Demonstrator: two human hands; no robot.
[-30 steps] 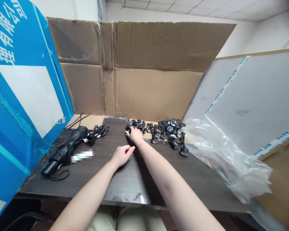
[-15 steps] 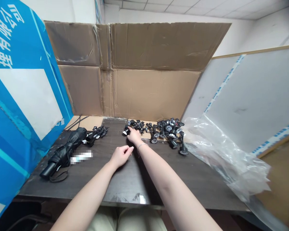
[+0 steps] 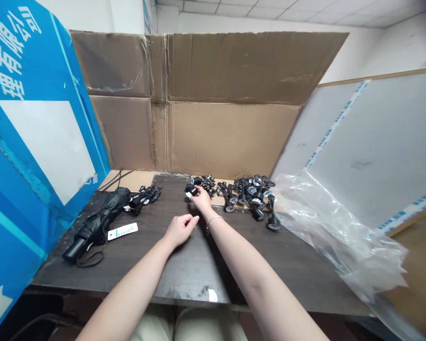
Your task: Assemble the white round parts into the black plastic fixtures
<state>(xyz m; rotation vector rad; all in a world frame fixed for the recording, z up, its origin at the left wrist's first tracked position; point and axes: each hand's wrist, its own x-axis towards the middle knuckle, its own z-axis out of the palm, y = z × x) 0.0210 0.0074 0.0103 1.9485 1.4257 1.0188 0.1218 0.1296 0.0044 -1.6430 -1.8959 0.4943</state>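
Note:
Ahead of me, my right hand [image 3: 201, 201] pinches a black cylindrical piece [image 3: 191, 190] with a pale round end, at the left edge of a row of similar black parts. Its fingertips are partly hidden behind the piece. My left hand [image 3: 179, 230] is closer to me, resting low over the dark table [image 3: 188, 270] with its fingers curled in and the thumb against the index finger. Nothing shows in it. Behind and right of my right hand lie several slim black parts [image 3: 229, 199] with round, pale-faced ends, heaped more thickly farther right [image 3: 255, 189].
On the left lie a folded black umbrella [image 3: 101, 220], a white tag [image 3: 122, 231] and a smaller pile of black parts [image 3: 144, 199]. A cardboard sheet [image 3: 230, 142] stands at the back, a blue panel [image 3: 49, 189] at the left. Clear plastic film [image 3: 344, 237] covers the right side.
My right hand has drawn slightly back and to the right, and the black piece has tilted with it. My left hand stays almost still. The view has shifted slightly.

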